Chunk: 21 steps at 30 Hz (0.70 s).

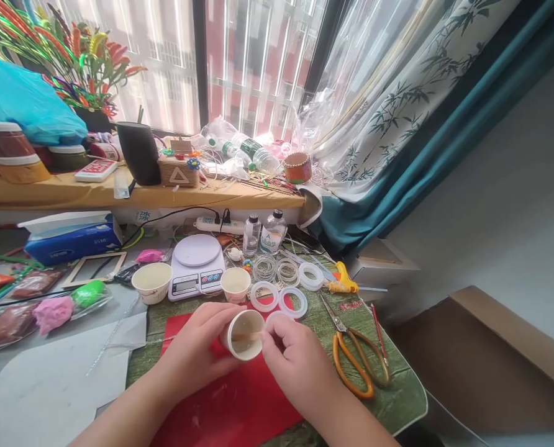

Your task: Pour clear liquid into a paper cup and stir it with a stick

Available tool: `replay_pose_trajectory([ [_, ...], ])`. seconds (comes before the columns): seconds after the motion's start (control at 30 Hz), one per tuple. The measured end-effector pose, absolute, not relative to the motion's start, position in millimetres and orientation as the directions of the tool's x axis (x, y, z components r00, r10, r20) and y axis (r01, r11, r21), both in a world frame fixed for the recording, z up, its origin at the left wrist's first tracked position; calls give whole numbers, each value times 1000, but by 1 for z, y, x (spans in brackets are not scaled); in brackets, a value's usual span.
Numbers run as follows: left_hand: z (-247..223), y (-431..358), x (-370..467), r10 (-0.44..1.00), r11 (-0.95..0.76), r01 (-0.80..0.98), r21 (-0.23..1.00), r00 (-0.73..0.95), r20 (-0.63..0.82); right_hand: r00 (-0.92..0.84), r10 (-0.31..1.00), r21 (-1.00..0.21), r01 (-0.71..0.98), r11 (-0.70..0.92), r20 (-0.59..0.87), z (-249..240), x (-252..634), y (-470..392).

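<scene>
You have three paper cups in view, one of them in your hands and two standing on the table. Your left hand [207,341] comes in from the lower left and grips the cup [246,354], its fingers curled along the upper side and its thumb underneath. Your right hand [298,357] reaches in from the lower right, thumb and forefinger pinched on one thin stick [245,337] at the rim.

The cup is white and tilted, so its round mouth faces you. The stick lies across the opening, pale and flat; you can't clearly tell what the cup holds. You have it over the red sheet [240,397], in front of the middle cup [235,287].

The other standing cup [151,284] is farther left, just beside the one kitchen scale [197,264]. Behind your right hand are three whitish rings [293,303] in full view and another partly hidden by that hand, plus two groups of clear rings [264,268]. Two bottles [272,234] with black caps stand behind these. To the right you have one pair of scissors [351,354] with orange handles and one yellow glue gun [343,279].
</scene>
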<state>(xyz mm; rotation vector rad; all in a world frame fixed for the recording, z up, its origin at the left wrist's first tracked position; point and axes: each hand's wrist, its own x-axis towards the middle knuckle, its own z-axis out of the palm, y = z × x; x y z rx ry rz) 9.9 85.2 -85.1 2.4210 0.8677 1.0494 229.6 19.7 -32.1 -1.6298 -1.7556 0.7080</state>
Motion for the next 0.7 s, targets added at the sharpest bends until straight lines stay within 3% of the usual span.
replay_pose_trajectory([
  [0.27,-89,85,7,662,-746,415,521,543,516,9,989,-780,616,110,147,-32,231,20],
  [0.7,-87,86,9,665,-745,424,516,534,522,-22,992,-767,632,112,128,-27,231,19],
])
